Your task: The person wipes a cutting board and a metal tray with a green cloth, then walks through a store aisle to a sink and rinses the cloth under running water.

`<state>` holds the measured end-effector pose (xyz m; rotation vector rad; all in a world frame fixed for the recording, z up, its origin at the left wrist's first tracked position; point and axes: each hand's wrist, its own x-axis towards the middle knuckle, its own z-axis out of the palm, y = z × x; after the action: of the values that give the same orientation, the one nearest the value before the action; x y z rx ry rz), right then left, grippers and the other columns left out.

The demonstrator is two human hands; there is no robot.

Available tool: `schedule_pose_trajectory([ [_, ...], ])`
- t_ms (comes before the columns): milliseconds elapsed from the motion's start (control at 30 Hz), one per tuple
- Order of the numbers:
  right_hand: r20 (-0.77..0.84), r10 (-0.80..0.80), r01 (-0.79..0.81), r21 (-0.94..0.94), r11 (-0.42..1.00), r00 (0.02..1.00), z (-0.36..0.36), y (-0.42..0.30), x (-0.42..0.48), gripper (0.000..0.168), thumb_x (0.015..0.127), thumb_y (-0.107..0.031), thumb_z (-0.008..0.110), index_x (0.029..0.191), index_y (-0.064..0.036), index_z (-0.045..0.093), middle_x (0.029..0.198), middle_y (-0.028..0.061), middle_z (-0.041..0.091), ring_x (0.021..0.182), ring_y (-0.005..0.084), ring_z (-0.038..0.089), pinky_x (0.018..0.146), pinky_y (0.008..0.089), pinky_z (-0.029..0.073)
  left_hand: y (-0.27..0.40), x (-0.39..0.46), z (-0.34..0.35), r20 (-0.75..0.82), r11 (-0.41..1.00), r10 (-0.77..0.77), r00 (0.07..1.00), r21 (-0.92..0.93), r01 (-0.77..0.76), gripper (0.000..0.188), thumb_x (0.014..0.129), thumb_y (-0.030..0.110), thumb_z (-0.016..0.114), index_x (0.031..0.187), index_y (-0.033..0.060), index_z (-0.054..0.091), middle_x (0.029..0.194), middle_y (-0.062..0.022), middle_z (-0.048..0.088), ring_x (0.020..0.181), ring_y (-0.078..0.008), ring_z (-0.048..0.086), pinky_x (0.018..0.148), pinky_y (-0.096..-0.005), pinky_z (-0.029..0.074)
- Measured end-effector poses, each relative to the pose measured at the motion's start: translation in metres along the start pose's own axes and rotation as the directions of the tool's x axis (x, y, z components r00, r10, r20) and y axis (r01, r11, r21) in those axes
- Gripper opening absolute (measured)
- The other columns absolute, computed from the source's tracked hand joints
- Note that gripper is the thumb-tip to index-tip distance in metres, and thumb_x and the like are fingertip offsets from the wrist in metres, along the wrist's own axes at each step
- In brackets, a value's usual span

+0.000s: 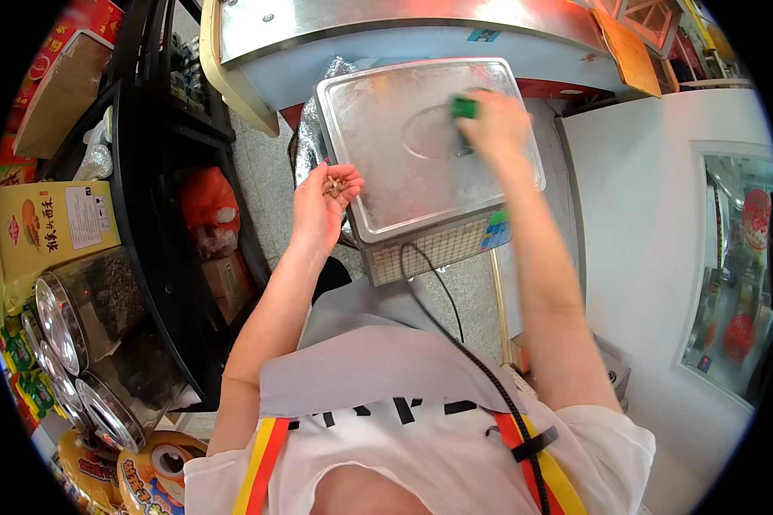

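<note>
In front of me stands a weighing scale with a wide stainless-steel pan (386, 180) and a keypad (435, 248) on its near side. My right hand (499, 125), blurred by motion, grips a green sponge or cloth (465, 107) at the right part of the pan. Too little of that green thing shows to tell which it is. Palm up and cupped, my left hand (322, 203) rests by the pan's left edge. Several small beige pieces (335, 185), perhaps nuts or shells, lie in its fingers.
Black shelving (148, 225) at left bears a yellow carton (58, 225) and clear jars with metal lids (61, 322). A metal-topped counter (386, 19) runs behind the scale. At right is a white door (631, 244) with a window. A black cord (454, 335) hangs down my front.
</note>
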<state>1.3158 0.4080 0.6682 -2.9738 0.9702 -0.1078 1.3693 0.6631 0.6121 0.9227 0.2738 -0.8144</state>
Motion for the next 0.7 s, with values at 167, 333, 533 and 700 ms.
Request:
schedule_pose_trajectory([
  [167,-0.038,-0.411,0.408,0.233,0.883,0.911,0.013,-0.077,-0.070,0.039,0.061,-0.017,0.073,0.099,-0.020,0.063,0.095,0.0031,0.061,0.093,0.0239,0.055,0.076,0.0373,0.042,-0.004,0.002,-0.009,-0.030,0.997,-0.014,0.999,-0.080,0.012,0.037,0.095,0.024,0.039,0.094,-0.0075,0.057,0.092,-0.0160,0.060,0.084,-0.0236,0.059,0.077,-0.0330,0.048],
  [333,0.229,0.084,-0.127,0.181,0.975,0.970,-0.017,0.043,-0.036,0.036,0.064,-0.015,0.070,0.099,-0.020,0.067,0.095,0.0060,0.066,0.089,0.0254,0.061,0.078,0.0412,0.048,0.000,0.000,-0.010,0.003,0.993,-0.012,1.000,-0.114,0.012,0.035,0.094,0.024,0.041,0.095,-0.0071,0.057,0.097,-0.0158,0.059,0.089,-0.0252,0.057,0.081,-0.0337,0.046],
  [533,-0.054,-0.209,0.214,0.135,0.967,0.976,0.024,-0.086,-0.011,0.035,0.063,-0.017,0.068,0.098,-0.020,0.066,0.092,0.0053,0.065,0.091,0.0241,0.060,0.078,0.0386,0.046,-0.008,0.003,-0.010,-0.005,0.981,-0.029,1.000,-0.191,0.028,0.034,0.093,0.024,0.043,0.093,-0.0070,0.057,0.095,-0.0161,0.058,0.088,-0.0249,0.057,0.080,-0.0326,0.047],
  [700,0.029,-0.529,0.497,0.303,0.813,0.848,0.004,-0.052,-0.089,0.037,0.059,-0.015,0.070,0.096,-0.015,0.064,0.097,0.0046,0.063,0.098,0.0254,0.056,0.083,0.0389,0.043,0.010,-0.007,-0.037,-0.076,0.967,0.024,0.997,-0.252,-0.043,0.032,0.093,0.023,0.045,0.092,-0.0066,0.056,0.093,-0.0165,0.057,0.086,-0.0246,0.056,0.080,-0.0327,0.047],
])
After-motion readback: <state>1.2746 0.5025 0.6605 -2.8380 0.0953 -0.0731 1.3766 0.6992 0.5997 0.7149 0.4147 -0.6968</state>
